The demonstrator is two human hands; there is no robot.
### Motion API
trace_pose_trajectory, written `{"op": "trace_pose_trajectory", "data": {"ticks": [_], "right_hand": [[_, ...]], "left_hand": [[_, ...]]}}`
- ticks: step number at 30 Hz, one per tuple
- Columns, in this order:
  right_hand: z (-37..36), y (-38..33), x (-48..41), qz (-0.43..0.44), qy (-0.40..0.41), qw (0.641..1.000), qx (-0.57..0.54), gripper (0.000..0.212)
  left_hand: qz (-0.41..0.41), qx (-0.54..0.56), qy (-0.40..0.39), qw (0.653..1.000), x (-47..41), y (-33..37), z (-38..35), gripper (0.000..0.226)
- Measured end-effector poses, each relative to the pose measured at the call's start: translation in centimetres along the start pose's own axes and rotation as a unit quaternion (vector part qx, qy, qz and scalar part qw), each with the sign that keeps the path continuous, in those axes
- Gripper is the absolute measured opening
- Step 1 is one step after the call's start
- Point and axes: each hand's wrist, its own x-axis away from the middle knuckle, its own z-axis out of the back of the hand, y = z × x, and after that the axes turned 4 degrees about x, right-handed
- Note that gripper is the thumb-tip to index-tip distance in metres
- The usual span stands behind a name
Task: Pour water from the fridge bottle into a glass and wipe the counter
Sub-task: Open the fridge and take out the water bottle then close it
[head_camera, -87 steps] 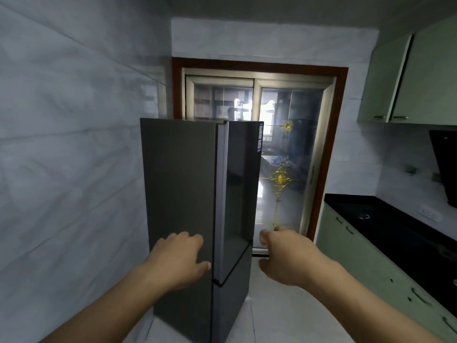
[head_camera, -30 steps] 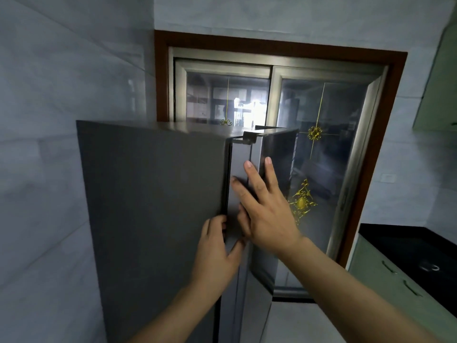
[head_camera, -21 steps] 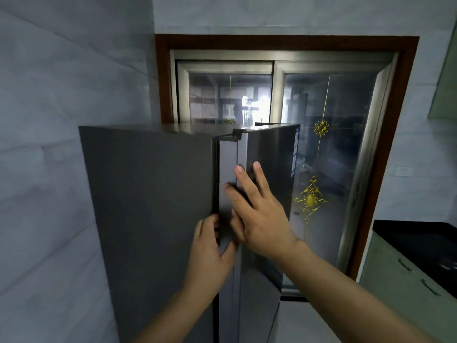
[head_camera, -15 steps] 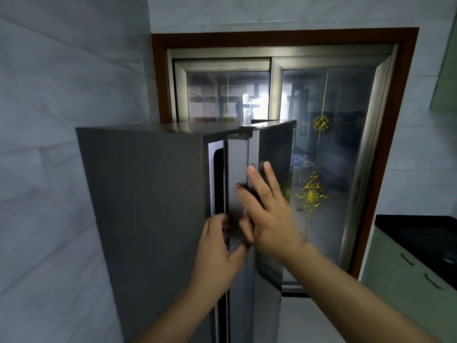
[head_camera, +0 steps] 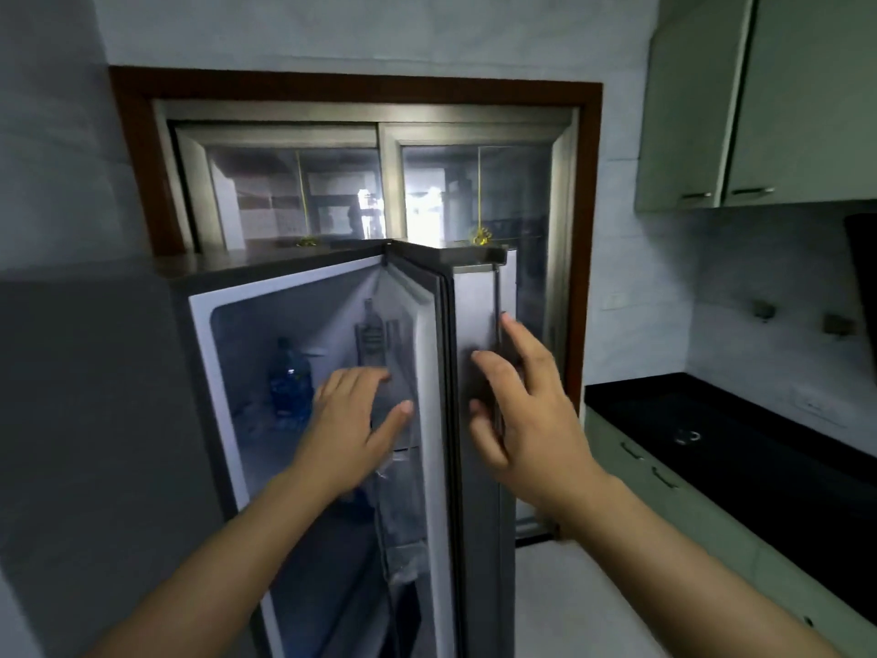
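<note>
The grey fridge (head_camera: 95, 420) stands in front of me with its upper door (head_camera: 477, 334) swung open to the right. Inside, a blue-tinted water bottle (head_camera: 289, 377) stands on a shelf at the left. My left hand (head_camera: 353, 425) is inside the opening, fingers spread, just right of the bottle and not touching it. My right hand (head_camera: 522, 401) lies flat against the outer edge of the open door, fingers apart. No glass is in view.
A black counter (head_camera: 740, 448) with a hob runs along the right wall over pale green cabinets (head_camera: 664, 491). Green wall cabinets (head_camera: 759, 97) hang above. A sliding glass door (head_camera: 474, 197) is behind the fridge. Tiled floor lies between fridge and counter.
The fridge door has swung from a narrow crack to wide open, showing the inside and the bottle. My left hand moved off the door edge into the opening; my right hand followed the door rightwards.
</note>
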Motion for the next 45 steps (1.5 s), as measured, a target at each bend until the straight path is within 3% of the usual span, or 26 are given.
{"op": "trace_pose_trajectory", "data": {"ticks": [2, 5, 8, 11, 17, 20, 23, 29, 32, 35, 37, 38, 41, 45], "right_hand": [[1.5, 1.5, 0.5, -0.026, -0.004, 1.000, 0.013, 0.046], [3.3, 3.8, 1.4, -0.027, -0.008, 0.999, 0.036, 0.040], [4.5, 5.6, 1.9, 0.007, -0.027, 0.998, 0.049, 0.028], [5.1, 6.7, 1.8, 0.020, -0.045, 0.998, 0.033, 0.016], [4.2, 7.3, -2.8, -0.034, -0.084, 0.996, -0.015, 0.020], [2.0, 7.5, -6.7, -0.085, -0.139, 0.987, -0.016, 0.023], [-1.3, 8.1, -10.2, -0.114, -0.222, 0.968, 0.023, 0.031], [-10.3, 9.2, -14.5, -0.121, -0.314, 0.939, 0.069, 0.045], [-14.0, 10.2, -15.2, -0.112, -0.350, 0.925, 0.101, 0.047], [-17.3, 11.2, -15.3, -0.094, -0.354, 0.922, 0.124, 0.036], [-19.0, 11.6, -15.2, -0.081, -0.340, 0.926, 0.141, 0.032], [-19.8, 11.8, -15.3, -0.071, -0.327, 0.930, 0.149, 0.032], [-22.2, 11.5, -15.9, -0.030, -0.274, 0.947, 0.164, 0.031], [-24.2, 11.9, -15.9, 0.030, -0.233, 0.949, 0.211, 0.025]], "left_hand": [[-0.019, 0.003, -0.053, 0.998, -0.8, 0.1, -1.7, 0.062], [-0.070, -0.008, -0.049, 0.996, -2.2, 1.8, -3.9, 0.045], [-0.091, -0.015, -0.039, 0.995, -3.4, 4.0, -5.9, 0.042], [-0.091, -0.032, -0.033, 0.995, -4.4, 5.7, -8.0, 0.041], [-0.070, 0.004, -0.043, 0.997, -6.2, 10.4, -10.1, 0.029], [-0.066, 0.001, -0.060, 0.996, -7.4, 12.3, -11.3, 0.038], [-0.084, -0.039, -0.083, 0.992, -8.2, 12.5, -12.9, 0.061], [-0.203, 0.008, -0.050, 0.978, -8.6, 9.2, -16.5, 0.069], [-0.135, 0.048, -0.076, 0.987, -6.2, 6.0, -19.5, 0.075], [-0.036, 0.145, -0.041, 0.988, -2.0, 1.7, -22.6, 0.046], [-0.021, 0.101, 0.008, 0.995, -0.3, -2.2, -24.2, 0.020], [0.024, 0.102, 0.025, 0.994, -0.1, -4.7, -24.4, 0.022], [0.190, 0.139, 0.096, 0.967, -0.6, -12.4, -24.1, 0.042], [0.340, 0.144, 0.200, 0.908, -3.5, -19.8, -21.3, 0.041]]}}
